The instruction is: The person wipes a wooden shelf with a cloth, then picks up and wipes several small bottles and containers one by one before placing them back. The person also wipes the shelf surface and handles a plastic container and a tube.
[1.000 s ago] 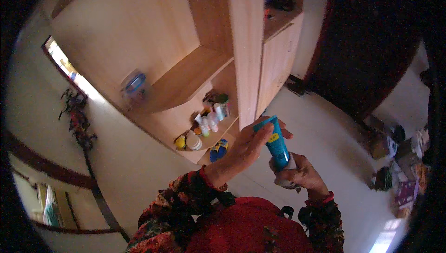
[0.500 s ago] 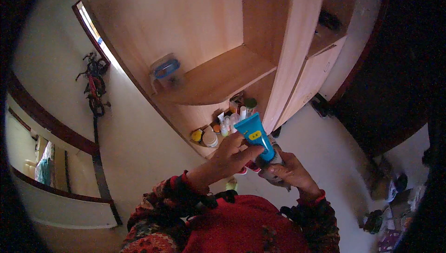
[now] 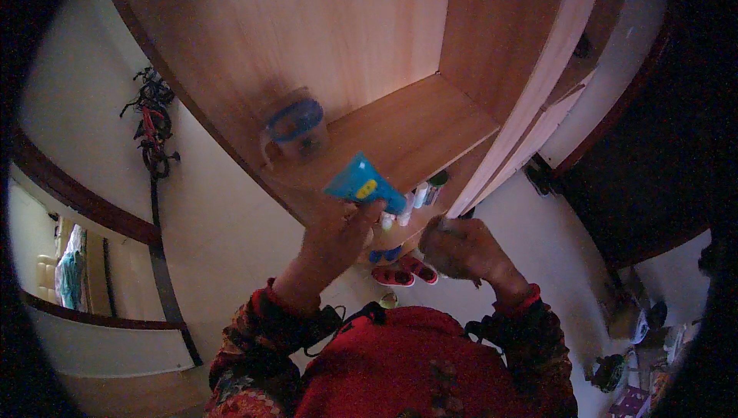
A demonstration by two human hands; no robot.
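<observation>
My left hand (image 3: 334,237) is closed around a blue squeeze tube (image 3: 355,187) with a yellow patch, its wide end tilted up and to the left. The tube hangs in front of the middle shelf (image 3: 415,130) of a wooden cabinet. To its right, my right hand (image 3: 461,249) is closed on what looks like a crumpled grey cloth (image 3: 460,223), mostly hidden by the fingers. Small bottles (image 3: 420,195) stand on the lower shelf, partly hidden behind the tube and my left hand.
A clear container with a blue rim (image 3: 298,120) sits on the middle shelf's left part. Red shoes (image 3: 393,276) lie on the floor below my hands. A small bicycle (image 3: 154,130) is at the far left. Assorted items, including a purple bag (image 3: 632,403), lie at the lower right.
My hands have moved apart. The left has carried the blue tube to the left and up, away from the right hand, which stays closed. The view has shifted, showing the red shoes more fully.
</observation>
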